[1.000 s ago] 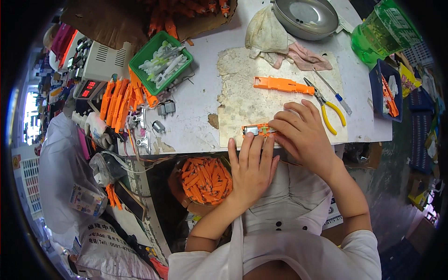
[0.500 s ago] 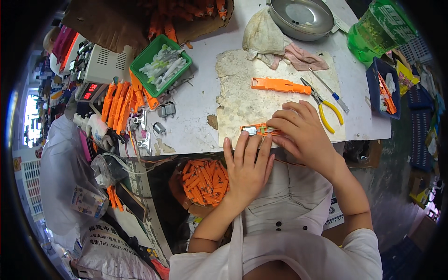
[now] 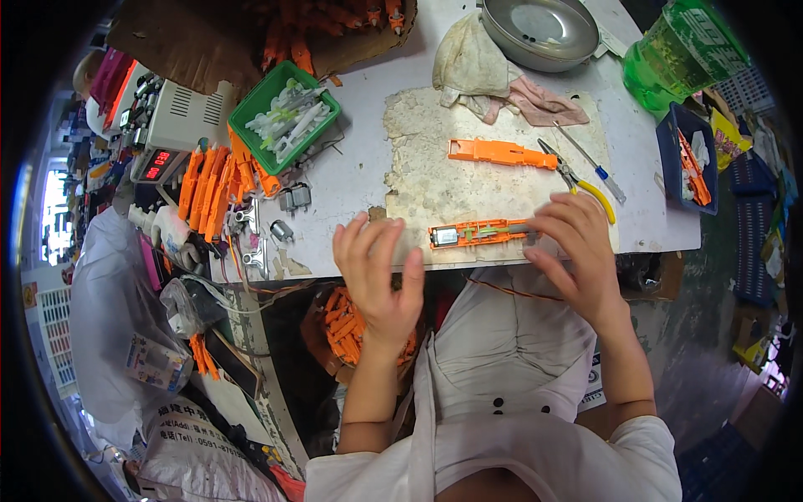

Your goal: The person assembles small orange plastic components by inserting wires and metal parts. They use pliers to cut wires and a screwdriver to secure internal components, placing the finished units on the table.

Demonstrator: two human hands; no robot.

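Observation:
An orange plastic half-shell point(image 3: 481, 234) lies open side up near the table's front edge. In its left end sits a small silver motor point(image 3: 445, 236), with greenish parts in its middle. My left hand point(image 3: 376, 272) hovers left of it with spread fingers, holding nothing. My right hand point(image 3: 581, 255) is at the shell's right end, fingers curved and thumb apart; whether the fingertips touch the shell cannot be made out. Behind it lies a second orange shell piece point(image 3: 502, 153), beside yellow-handled pliers point(image 3: 598, 197) and a screwdriver point(image 3: 600, 171).
A green basket point(image 3: 330, 117) of white plastic parts stands left, near orange shells point(image 3: 205, 188) and loose motors point(image 3: 294, 197). A metal bowl point(image 3: 577, 54), a rag point(image 3: 468, 63) and a blue bin point(image 3: 707, 180) line the back and right. An orange-filled container point(image 3: 345, 326) sits below the table edge.
Both hands have come off the motor-fitted shell's middle. My left hand has moved left and lifted away; my right hand has shifted right, uncovering more of the shell.

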